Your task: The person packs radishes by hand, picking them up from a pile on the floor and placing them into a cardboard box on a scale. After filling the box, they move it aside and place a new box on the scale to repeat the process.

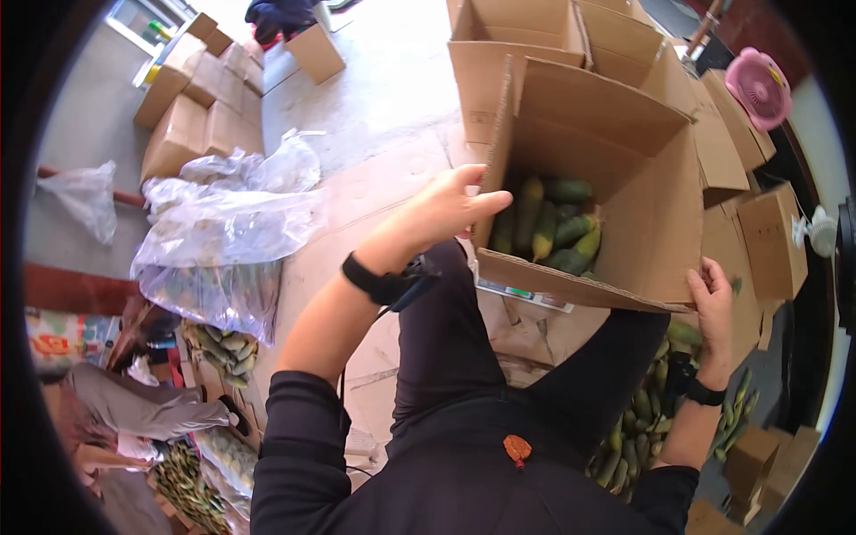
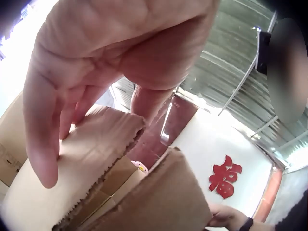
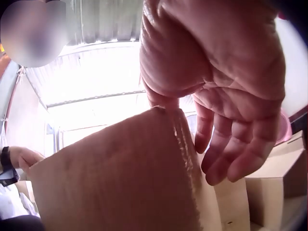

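A person in dark sleeves steadies an open cardboard box in the upper right of the head view. The left hand is at the box's left wall and the right hand at its lower right corner. With the hands on opposite sides, the box appears braced against tipping as it leans toward the person, its opening turned up to the camera.

In the left wrist view, the fingers are curled over a torn cardboard edge, with the thumb on the far side, so that hand is clamped on the wall. In the right wrist view, the thumb presses on the cardboard rim while the fingers curl loosely behind it. It looks like a lighter, guiding hold.

Long green and yellow produce lies packed at the bottom of the box, settled toward the low side. Under the box's near edge is what looks like a flat scale, though most of it is hidden.

More of the same produce is heaped on the floor at the lower right, beside the person's right arm. Clear plastic bags are slumped at centre left, with closed cartons stacked above them. Open, empty cartons crowd the top of the frame, and a pink fan sits at the upper right. A second person crouches at the lower left.
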Motion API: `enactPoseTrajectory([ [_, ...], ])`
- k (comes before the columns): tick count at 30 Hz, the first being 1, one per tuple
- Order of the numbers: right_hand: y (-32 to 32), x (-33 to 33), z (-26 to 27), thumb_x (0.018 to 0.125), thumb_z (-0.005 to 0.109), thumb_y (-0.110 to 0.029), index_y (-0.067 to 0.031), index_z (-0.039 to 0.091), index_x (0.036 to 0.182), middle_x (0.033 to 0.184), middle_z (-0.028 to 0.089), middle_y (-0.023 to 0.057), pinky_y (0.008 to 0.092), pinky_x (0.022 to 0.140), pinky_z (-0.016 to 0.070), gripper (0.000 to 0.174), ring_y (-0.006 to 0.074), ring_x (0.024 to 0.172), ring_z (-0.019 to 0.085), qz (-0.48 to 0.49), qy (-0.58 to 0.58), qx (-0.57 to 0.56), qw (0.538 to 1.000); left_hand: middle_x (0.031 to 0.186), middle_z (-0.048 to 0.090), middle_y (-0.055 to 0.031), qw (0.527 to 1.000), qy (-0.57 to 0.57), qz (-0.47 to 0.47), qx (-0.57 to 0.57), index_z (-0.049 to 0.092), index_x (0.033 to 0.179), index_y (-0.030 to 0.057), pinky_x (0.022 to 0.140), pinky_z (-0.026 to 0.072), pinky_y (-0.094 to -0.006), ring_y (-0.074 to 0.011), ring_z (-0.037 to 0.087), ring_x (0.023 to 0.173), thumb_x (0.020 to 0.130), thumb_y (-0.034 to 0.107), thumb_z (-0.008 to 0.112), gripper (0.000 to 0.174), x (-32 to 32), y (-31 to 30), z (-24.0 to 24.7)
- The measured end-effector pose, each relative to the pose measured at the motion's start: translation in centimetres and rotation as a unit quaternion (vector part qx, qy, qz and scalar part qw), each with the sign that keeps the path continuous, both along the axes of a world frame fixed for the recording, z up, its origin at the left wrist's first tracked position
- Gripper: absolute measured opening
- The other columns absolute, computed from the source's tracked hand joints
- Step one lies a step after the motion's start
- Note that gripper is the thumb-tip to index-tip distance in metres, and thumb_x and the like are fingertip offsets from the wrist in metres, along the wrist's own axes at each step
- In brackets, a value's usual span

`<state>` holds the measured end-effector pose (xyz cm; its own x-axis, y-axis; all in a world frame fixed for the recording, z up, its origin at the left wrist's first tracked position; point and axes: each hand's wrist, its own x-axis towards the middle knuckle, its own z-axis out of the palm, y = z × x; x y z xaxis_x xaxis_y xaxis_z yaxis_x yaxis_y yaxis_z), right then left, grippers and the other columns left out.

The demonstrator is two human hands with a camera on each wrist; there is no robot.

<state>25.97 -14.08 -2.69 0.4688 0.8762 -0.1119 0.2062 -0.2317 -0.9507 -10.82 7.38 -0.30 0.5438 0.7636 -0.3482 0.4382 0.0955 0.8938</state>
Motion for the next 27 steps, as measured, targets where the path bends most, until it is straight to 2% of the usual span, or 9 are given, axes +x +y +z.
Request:
enactPoseTrajectory([
  [3,2.3,2.9,0.9,0.089,0.062,-0.021,0.0026,0.06,0.091,0.077,0.063,0.0049,0.0303,0.062,0.0471,0.024,0.0133,0.07,0.057,0.044,-0.212,-0.17,0.961,0.095,0.065,-0.02,0.996,0.072,-0.023,0.04,0.054,0.12,-0.0104,0.064,0.0551,-0.0324,-0.0222,0.065,0.08,0.082,0.039,0.068,0.063,1.1,0.9,0.9],
  [6,5.4,3.3,1.5,0.086,0.063,-0.033,0.0002,0.057,0.074,0.062,0.057,0.0051,0.0283,0.05,0.0402,0.036,0.0118,0.059,0.051,0.061,-0.372,-0.162,0.912,0.087,0.067,-0.0206,0.965,0.237,-0.059,0.097,0.063,0.105,-0.0077,0.066,0.0557,-0.0368,-0.0272,0.068,0.08,0.082,0.04,0.067,0.053,3.0,2.7,1.3],
  [8,7.1,3.1,2.2,0.084,0.062,-0.037,0.0022,0.056,0.071,0.058,0.053,0.008,0.0284,0.047,0.0399,0.042,0.0136,0.052,0.051,0.048,-0.394,-0.153,0.905,0.088,0.069,-0.0206,0.924,0.337,-0.052,0.174,0.067,0.098,-0.0047,0.07,0.0558,-0.0404,-0.031,0.069,0.079,0.083,0.04,0.065,0.047,3.8,4.0,1.2],
  [10,8.7,3.2,2.3,0.081,0.063,-0.035,0.0052,0.056,0.07,0.056,0.053,0.0128,0.034,0.044,0.0411,0.043,0.0197,0.044,0.05,0.011,-0.235,-0.263,0.936,0.086,0.069,-0.0157,0.919,0.343,-0.072,0.181,0.062,0.108,-0.0053,0.052,0.0547,-0.0346,-0.0236,0.065,0.061,0.085,0.04,0.062,0.05,4.3,5.2,1.1],
  [13,10.1,3.1,2.5,0.078,0.06,-0.031,0.0076,0.057,0.066,0.051,0.053,0.0156,0.0363,0.045,0.0441,0.041,0.0232,0.041,0.052,0.033,-0.266,-0.255,0.929,0.084,0.071,-0.0153,0.921,0.362,-0.071,0.128,0.069,0.092,-0.0017,0.072,0.0563,-0.0387,-0.025,0.07,0.067,0.084,0.032,0.061,0.036,4.3,6.1,1.5],
  [15,10.6,2.5,3.0,0.078,0.059,-0.03,0.0076,0.058,0.064,0.05,0.054,0.0154,0.0355,0.045,0.0444,0.04,0.0228,0.042,0.053,0.054,-0.314,-0.252,0.914,0.079,0.071,-0.0119,0.816,0.385,-0.301,0.308,0.07,0.085,-0.0005,0.067,0.057,-0.0358,-0.0215,0.07,0.066,0.083,0.024,0.057,0.028,3.2,8.4,-1.9],
  [18,11.6,1.6,4.2,0.076,0.056,-0.024,0.0081,0.058,0.062,0.049,0.053,0.0134,0.0355,0.044,0.0424,0.036,0.0225,0.042,0.052,0.063,-0.283,-0.248,0.924,0.076,0.07,-0.0111,0.825,0.346,-0.287,0.343,0.07,0.075,-0.0007,0.06,0.0571,-0.0341,-0.0222,0.07,0.063,0.081,0.019,0.055,0.025,1.5,9.5,-1.4],
  [22,14.2,1.0,5.1,0.073,0.057,-0.019,0.0078,0.058,0.062,0.052,0.052,0.0122,0.0361,0.043,0.0398,0.029,0.0206,0.044,0.051,0.069,-0.233,-0.223,0.944,0.072,0.065,-0.0168,0.942,0.294,-0.055,0.15,0.067,0.082,-0.0052,0.059,0.0535,-0.0342,-0.0252,0.066,0.063,0.075,0.023,0.063,0.029,0.2,12.1,0.0],
  [27,18.6,-1.5,7.0,0.07,0.058,-0.019,0.0086,0.062,0.066,0.057,0.058,0.0179,0.0378,0.047,0.0455,0.028,0.0264,0.049,0.057,0.089,-0.241,-0.234,0.938,0.069,0.066,-0.0153,0.954,0.249,-0.007,0.167,0.066,0.082,-0.0088,0.057,0.0521,-0.0343,-0.0246,0.065,0.061,0.072,0.025,0.067,0.035,-2.3,15.7,0.0],
])
